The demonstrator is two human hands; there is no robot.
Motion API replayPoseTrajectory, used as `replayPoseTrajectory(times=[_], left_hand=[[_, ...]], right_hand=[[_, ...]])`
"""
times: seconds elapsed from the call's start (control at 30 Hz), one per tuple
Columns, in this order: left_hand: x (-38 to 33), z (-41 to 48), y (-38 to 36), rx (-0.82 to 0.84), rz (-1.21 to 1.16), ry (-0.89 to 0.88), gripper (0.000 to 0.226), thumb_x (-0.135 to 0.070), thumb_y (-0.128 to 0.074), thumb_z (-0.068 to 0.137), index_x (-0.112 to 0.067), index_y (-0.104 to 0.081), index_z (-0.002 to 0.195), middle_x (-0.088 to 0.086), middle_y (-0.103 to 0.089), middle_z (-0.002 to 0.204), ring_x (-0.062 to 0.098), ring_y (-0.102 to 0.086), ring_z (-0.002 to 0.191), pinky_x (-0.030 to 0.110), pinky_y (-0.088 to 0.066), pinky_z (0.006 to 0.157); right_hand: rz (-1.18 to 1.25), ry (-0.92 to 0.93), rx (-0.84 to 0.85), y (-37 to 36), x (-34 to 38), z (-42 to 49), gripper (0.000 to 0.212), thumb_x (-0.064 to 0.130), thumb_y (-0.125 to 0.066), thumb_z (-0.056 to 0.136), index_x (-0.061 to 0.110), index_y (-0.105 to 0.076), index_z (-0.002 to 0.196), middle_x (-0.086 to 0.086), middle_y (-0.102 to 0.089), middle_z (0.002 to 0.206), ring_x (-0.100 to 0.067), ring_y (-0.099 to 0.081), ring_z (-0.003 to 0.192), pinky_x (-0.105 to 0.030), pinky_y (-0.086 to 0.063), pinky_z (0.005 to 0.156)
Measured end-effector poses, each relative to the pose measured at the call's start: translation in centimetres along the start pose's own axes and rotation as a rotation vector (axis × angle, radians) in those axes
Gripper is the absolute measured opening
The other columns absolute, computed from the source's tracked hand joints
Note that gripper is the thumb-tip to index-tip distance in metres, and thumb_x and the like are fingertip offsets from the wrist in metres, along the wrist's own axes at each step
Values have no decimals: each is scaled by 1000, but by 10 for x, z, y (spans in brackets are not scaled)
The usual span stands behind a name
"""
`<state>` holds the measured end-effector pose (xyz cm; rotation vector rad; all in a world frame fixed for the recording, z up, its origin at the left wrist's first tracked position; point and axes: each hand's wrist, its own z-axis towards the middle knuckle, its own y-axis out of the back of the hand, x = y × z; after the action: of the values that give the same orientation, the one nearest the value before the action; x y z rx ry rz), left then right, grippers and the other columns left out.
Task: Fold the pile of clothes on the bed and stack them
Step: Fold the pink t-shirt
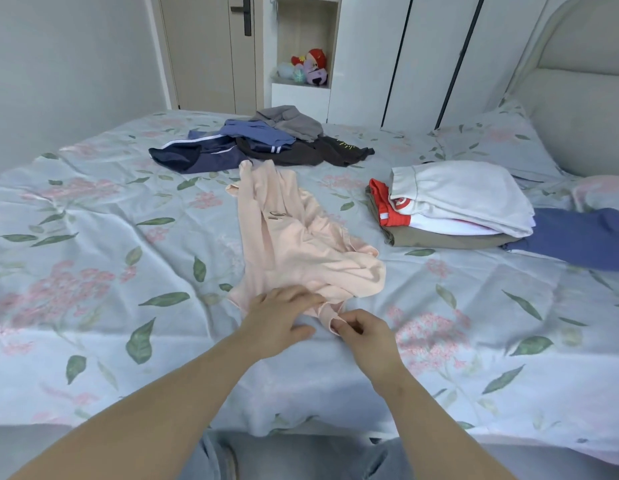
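Peach garment [301, 244] crumpled mid-bed [93, 237], near us | left hand [284, 320] presses flat on its hem, right hand [363, 336] pinches the corner beside it | step: spreading it out | next, we judge: tug flat, fold, add to folded stack [453, 206] | unfolded pile [259, 140] remains

A: Any txt legible?
B: No, nothing reads. Pink garment [294, 244] has a dark script mark on it, too small & blurred to make out.
A: Others?
B: Brown garment [301, 154] at the back has thin yellow marks, unreadable. Folded red-and-white garment [391, 211] shows a round emblem, no letters or nos. I can tell.
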<state>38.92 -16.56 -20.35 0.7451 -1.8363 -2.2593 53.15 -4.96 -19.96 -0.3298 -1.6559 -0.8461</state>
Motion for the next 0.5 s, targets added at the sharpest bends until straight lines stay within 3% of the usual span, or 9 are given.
replayPoseTrajectory(times=[0.2,0.3,0.37,0.43,0.5], left_hand=[[5,16,-5,-131,-288,225,19,-30,-57,92,-22,-66,107,-2,-62,108,19,-53,108,32,-38,92],[4,17,-1,-144,-368,322,21,-28,-50,97,-13,-62,102,5,-65,99,23,-57,97,30,-38,77],[5,14,1,-165,-506,365,17,-24,-49,98,-11,-59,97,7,-63,96,25,-57,94,31,-37,76],[5,10,6,-181,-680,394,13,-20,-49,98,-11,-57,91,7,-61,91,24,-56,89,33,-40,78],[6,8,16,-199,-782,444,16,-18,-49,98,-11,-58,87,5,-59,85,21,-54,82,30,-41,72]], right_hand=[[106,-90,-9,-1,4,2,6,23,-70,82,20,-65,85,-2,-66,86,-12,-57,80,-19,-39,69],[221,-56,147,2,4,3,33,12,-72,77,32,-62,101,4,-66,86,-7,-59,80,-16,-46,73],[94,10,231,2,7,4,45,10,-76,71,37,-58,103,12,-62,83,-3,-57,75,-19,-50,75],[-166,50,191,-4,4,8,50,15,-78,69,34,-56,110,9,-56,90,-8,-54,82,-24,-49,80],[-312,98,89,-9,4,10,35,20,-75,74,27,-60,106,8,-52,87,-14,-53,85,-19,-44,74]])
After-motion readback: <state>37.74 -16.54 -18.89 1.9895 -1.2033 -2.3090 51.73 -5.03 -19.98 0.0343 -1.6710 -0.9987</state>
